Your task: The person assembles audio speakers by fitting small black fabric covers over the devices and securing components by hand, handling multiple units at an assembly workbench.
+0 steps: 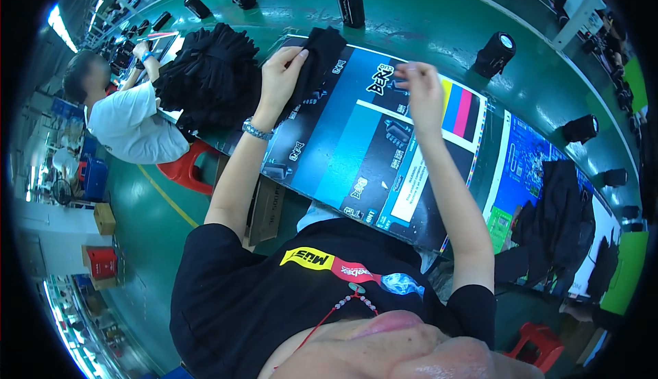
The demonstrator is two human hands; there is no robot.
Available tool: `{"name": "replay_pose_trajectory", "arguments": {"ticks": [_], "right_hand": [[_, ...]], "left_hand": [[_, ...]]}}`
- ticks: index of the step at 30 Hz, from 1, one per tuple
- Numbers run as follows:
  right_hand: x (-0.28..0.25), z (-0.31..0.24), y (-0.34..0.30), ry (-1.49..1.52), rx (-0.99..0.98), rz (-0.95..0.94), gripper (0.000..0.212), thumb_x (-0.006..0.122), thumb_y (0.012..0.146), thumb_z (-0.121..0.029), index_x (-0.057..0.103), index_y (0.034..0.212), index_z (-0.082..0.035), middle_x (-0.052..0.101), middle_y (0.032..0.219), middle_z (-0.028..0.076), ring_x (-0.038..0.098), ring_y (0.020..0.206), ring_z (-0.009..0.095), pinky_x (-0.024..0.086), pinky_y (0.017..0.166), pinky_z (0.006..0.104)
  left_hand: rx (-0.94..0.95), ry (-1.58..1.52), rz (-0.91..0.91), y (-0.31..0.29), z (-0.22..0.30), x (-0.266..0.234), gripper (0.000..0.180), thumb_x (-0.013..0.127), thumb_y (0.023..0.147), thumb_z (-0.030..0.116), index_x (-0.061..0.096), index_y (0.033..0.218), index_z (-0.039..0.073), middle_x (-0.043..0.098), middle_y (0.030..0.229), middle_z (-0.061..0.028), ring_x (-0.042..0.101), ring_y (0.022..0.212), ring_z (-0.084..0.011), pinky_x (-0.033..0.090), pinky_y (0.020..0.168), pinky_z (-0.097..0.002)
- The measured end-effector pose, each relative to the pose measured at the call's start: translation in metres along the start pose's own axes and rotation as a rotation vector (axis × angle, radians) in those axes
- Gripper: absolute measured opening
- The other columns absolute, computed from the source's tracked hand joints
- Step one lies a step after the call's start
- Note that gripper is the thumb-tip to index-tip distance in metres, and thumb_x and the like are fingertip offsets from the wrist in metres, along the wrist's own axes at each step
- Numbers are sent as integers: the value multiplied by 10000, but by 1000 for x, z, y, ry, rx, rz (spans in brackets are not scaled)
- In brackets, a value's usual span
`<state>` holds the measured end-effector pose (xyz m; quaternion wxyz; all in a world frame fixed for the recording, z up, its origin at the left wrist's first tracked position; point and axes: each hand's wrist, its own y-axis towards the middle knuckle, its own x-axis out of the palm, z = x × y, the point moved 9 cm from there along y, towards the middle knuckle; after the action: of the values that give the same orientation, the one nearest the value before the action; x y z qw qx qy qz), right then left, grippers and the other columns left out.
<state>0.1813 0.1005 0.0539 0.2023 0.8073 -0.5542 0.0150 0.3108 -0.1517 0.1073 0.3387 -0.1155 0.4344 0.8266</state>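
Note:
My left hand (282, 74) pinches the edge of a folded black cloth piece (322, 53) between thumb and fingers, at the far left of a printed sheet (329, 146) on the bench. Over the sheet's right part, my right hand (421, 88) is raised with its fingers bent and slightly apart, and nothing shows in it. Just left of my left hand lies a big heap of black cloth pieces (212, 67), bunched together. The lower part of the held cloth lies along the sheet and blends into the dark print.
Black cylinders (349, 3) stand in a row on the green surface beyond the sheet. More black cloth (558, 208) lies on a blue printed sheet (528, 153) at right. At left a person in a white shirt (137, 125) sits by a red stool (192, 166). A cardboard box (266, 211) stands below.

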Motion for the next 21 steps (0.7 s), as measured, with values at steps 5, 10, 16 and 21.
{"name": "replay_pose_trajectory", "arguments": {"ticks": [5, 10, 16, 21], "right_hand": [[58, 37, -13, 41, 254, -156, 500, 719, 834, -293, 536, 1179, 20, 628, 1066, 87, 582, 1009, 148, 478, 810, 254], [37, 99, -19, 61, 321, -30, 346, 692, 846, -194, 592, 1117, -3, 655, 970, 51, 623, 850, 126, 490, 741, 257], [35, 112, -19, 245, 441, -1, 224, 620, 883, -137, 615, 1056, 5, 648, 940, 30, 581, 826, 110, 443, 750, 249], [60, 101, -22, 237, 365, -77, 220, 554, 912, -109, 586, 1103, -6, 627, 957, 39, 579, 836, 111, 458, 700, 234]], "left_hand": [[-505, -692, -232, -30, -12, 67, 237, 678, 856, 129, 680, 1021, -41, 680, 879, -50, 604, 768, -70, 466, 680, -186], [-718, -1094, -170, -56, -33, 105, 210, 632, 885, 125, 661, 1009, -42, 679, 952, -101, 641, 854, -141, 502, 767, -245], [-437, -830, -210, -33, -32, 91, 219, 651, 873, 154, 666, 980, -36, 685, 960, -99, 642, 848, -150, 496, 756, -256], [-403, -443, -219, -41, -40, 95, 261, 702, 839, 181, 684, 949, -55, 689, 879, -70, 616, 781, -98, 477, 664, -224]]}}
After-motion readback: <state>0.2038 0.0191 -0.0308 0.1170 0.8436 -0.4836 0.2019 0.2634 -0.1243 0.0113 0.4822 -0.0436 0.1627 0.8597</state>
